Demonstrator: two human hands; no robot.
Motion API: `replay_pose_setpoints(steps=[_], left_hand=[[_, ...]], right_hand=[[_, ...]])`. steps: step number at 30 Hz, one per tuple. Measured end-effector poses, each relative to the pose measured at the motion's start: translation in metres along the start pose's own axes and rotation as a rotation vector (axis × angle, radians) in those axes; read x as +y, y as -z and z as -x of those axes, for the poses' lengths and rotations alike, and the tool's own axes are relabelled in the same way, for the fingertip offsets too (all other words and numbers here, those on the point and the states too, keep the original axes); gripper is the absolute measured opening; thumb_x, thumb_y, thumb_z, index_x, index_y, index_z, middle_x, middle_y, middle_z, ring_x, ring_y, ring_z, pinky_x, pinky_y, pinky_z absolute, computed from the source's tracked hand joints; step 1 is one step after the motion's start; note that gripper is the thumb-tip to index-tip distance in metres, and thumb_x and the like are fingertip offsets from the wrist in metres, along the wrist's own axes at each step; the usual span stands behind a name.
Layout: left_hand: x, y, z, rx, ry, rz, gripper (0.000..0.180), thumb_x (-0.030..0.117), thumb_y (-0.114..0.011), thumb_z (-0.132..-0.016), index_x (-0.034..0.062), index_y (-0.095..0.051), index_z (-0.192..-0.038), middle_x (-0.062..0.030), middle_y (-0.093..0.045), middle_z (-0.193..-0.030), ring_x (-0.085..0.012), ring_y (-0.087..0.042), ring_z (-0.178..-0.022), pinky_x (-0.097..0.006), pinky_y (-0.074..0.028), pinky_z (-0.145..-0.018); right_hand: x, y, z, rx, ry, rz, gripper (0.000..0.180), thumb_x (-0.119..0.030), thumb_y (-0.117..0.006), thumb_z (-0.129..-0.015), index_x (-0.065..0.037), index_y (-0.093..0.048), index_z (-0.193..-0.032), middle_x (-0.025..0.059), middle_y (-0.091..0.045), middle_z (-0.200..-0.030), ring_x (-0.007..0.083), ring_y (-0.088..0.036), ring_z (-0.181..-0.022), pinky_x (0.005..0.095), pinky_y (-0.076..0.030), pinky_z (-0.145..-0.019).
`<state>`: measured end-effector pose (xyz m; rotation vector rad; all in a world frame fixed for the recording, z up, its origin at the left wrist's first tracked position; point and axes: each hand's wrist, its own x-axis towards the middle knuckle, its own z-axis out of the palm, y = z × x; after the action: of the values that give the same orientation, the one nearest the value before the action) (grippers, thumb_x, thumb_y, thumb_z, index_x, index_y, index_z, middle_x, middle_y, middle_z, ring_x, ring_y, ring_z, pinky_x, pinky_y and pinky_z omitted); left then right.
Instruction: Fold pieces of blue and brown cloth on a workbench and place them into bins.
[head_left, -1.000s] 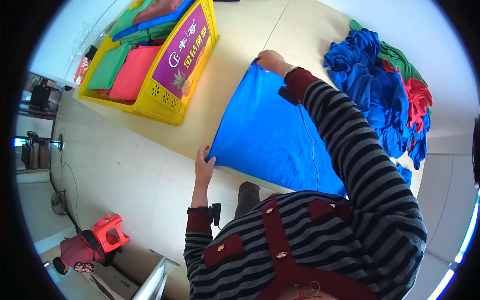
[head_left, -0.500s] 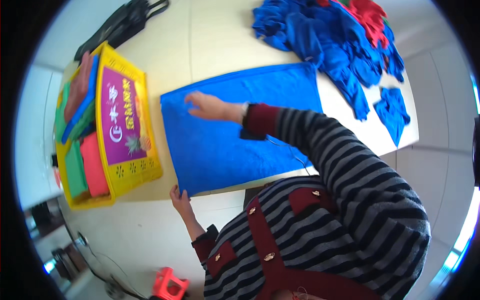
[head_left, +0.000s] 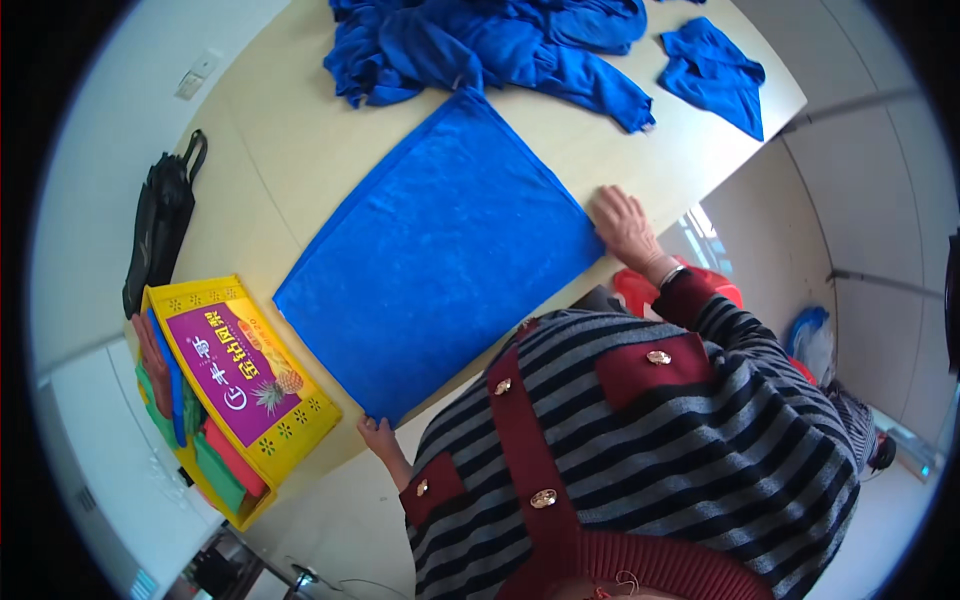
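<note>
A large blue towel (head_left: 440,250) lies spread flat on the pale table (head_left: 270,150). My left hand (head_left: 378,436) pinches the towel's near left corner at the table's front edge. Across the cloth, my right hand (head_left: 624,222) rests palm down on the towel's near right corner, fingers apart. My striped sleeves and chest hide part of the table's near edge.
A heap of blue cloths (head_left: 480,45) sits at the far side, with one separate blue cloth (head_left: 715,70) at the far right. A yellow basket (head_left: 225,390) of folded coloured cloths stands at the left. A black bag (head_left: 160,225) lies beyond it.
The view has swung round. My right hand slid from the middle of the towel to its near right corner. My left hand stays on the near left corner.
</note>
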<state>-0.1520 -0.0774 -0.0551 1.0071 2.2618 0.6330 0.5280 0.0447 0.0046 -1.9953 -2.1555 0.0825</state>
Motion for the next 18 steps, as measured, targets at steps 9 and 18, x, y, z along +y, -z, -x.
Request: replay_pose_setpoints(steps=[9,18], left_hand=[[0.193,-0.094,0.076,0.010,-0.730,-0.381,0.036,0.005,-0.066,-0.082,0.0014,-0.060,-0.117,-0.0195,-0.062,-0.107,-0.0381,-0.060,-0.100,-0.043,-0.049,-0.086],[0.262,-0.198,0.135,-0.317,-0.775,-0.543,0.035,0.011,-0.072,-0.079,0.0075,-0.060,-0.112,-0.0133,-0.060,-0.098,-0.0343,-0.060,-0.093,-0.043,-0.050,-0.077]], right_hand=[[0.001,0.022,0.007,-0.111,0.294,-0.431,0.041,-0.016,-0.067,-0.083,-0.007,-0.058,-0.122,0.0150,-0.054,-0.132,0.0340,-0.051,-0.121,0.0440,-0.044,-0.101],[0.045,0.016,0.039,-0.169,-0.071,-0.654,0.030,-0.018,-0.069,-0.081,-0.006,-0.059,-0.107,0.0129,-0.062,-0.108,0.0329,-0.062,-0.097,0.0425,-0.051,-0.086]])
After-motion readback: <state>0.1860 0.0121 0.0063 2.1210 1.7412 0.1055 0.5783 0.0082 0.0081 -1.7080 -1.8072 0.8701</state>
